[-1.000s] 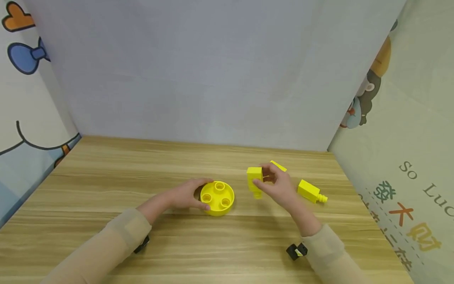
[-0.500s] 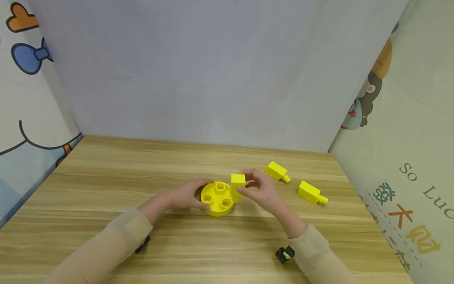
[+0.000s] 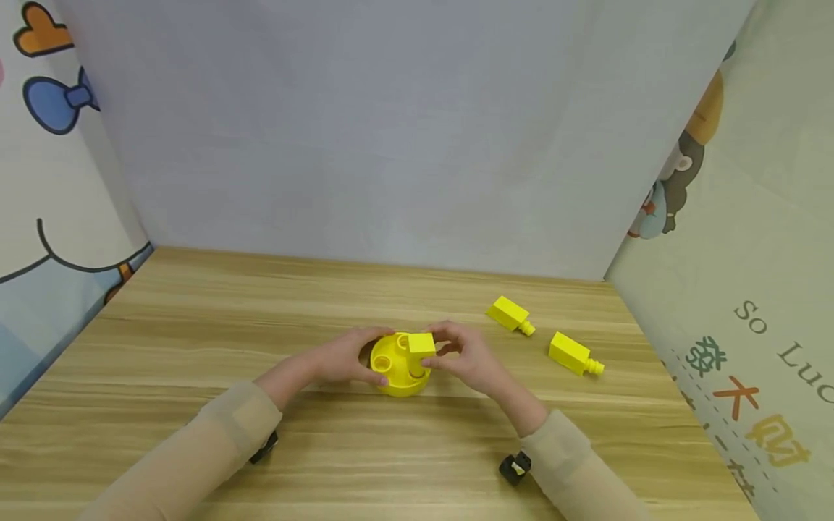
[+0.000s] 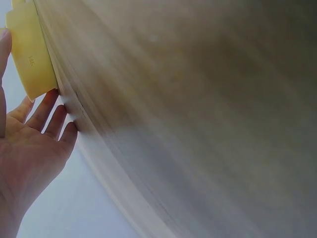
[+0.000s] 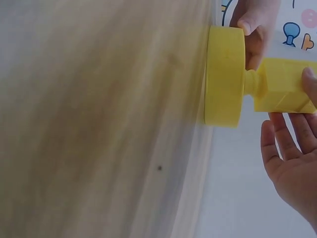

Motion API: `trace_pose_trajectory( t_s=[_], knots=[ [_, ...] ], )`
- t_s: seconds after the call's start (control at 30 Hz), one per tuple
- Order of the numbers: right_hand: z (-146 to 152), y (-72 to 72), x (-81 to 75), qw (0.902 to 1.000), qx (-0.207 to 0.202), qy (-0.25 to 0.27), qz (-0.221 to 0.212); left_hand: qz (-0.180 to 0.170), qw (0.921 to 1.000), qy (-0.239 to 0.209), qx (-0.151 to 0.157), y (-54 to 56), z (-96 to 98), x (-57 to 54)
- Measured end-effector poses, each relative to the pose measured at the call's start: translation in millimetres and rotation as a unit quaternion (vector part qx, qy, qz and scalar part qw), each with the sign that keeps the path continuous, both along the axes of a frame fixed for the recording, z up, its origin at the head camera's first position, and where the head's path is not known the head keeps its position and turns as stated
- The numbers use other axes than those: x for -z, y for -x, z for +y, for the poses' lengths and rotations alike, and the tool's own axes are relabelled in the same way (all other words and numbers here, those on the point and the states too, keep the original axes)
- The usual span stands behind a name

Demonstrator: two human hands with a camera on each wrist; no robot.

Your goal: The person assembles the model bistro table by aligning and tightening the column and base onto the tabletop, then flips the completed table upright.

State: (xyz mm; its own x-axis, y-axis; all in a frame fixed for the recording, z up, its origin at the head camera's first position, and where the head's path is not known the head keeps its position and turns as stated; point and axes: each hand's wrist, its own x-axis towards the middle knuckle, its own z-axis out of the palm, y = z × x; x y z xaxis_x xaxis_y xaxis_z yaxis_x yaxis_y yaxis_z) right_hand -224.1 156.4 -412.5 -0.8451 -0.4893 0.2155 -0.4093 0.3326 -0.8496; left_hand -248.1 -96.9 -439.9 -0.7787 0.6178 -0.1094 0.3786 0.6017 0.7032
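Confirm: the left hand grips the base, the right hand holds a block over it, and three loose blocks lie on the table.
No: the head view shows two loose blocks on the table, not three. The left hand grips the base and the right hand holds a block over it.

Block (image 3: 420, 344) partly hides rear socket (image 3: 402, 341).
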Motion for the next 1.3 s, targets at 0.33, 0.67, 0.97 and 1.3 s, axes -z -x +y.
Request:
trace_pose_trajectory(
  t_s=[0.33, 0.67, 0.97, 1.3],
  knots=[
    [9, 3.1, 4.4, 0.9991, -0.025, -0.033, 0.011, 0.008, 0.9999, 0.000, 0.007, -0.4, 0.4, -3.1],
    [12, 1.9, 2.7, 0.9966, -0.044, -0.065, 0.027, 0.007, 1.0000, 0.003, 0.006, 0.0, 1.0, -3.7],
    [11, -3.0, 0.8, 0.9960, -0.025, -0.069, 0.051, 0.010, 0.9999, 0.010, 0.003, 0.0, 0.7, -3.0],
    [3, -6.1, 2.9, 0.9889, 0.001, -0.126, 0.078, 0.012, 0.9998, 0.006, 0.011, -1.7, 0.8, -3.8]
  ],
)
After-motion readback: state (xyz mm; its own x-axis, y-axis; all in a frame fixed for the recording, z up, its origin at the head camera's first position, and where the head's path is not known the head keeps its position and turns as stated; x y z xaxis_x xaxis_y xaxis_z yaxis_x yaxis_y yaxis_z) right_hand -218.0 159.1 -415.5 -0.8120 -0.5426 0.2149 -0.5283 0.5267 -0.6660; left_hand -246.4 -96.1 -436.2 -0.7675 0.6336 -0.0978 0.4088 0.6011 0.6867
